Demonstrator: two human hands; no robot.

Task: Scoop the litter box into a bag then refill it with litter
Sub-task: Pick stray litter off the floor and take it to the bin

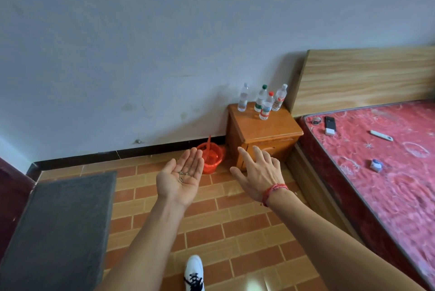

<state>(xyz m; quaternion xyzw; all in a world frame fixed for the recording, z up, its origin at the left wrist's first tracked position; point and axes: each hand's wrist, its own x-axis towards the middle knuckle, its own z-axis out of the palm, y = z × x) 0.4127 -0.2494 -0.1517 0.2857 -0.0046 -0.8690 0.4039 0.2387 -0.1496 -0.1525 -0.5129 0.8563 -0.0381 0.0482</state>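
Observation:
My left hand (182,176) is held out palm up with straight fingers, and a few small grey granules of litter (184,175) lie on the palm. My right hand (257,173) is stretched forward palm down, fingers spread, holding nothing; a red string bracelet circles its wrist. Beyond both hands a small red bin lined with a red bag (210,157) stands on the floor by the wall, a red handle sticking up out of it. No litter box is in view.
A wooden nightstand (273,135) with several water bottles (263,102) stands right of the bin. A bed with a red mattress (376,161) fills the right side. A dark grey mat (63,227) lies at left on the brick-patterned tile floor. My white shoe (193,273) shows below.

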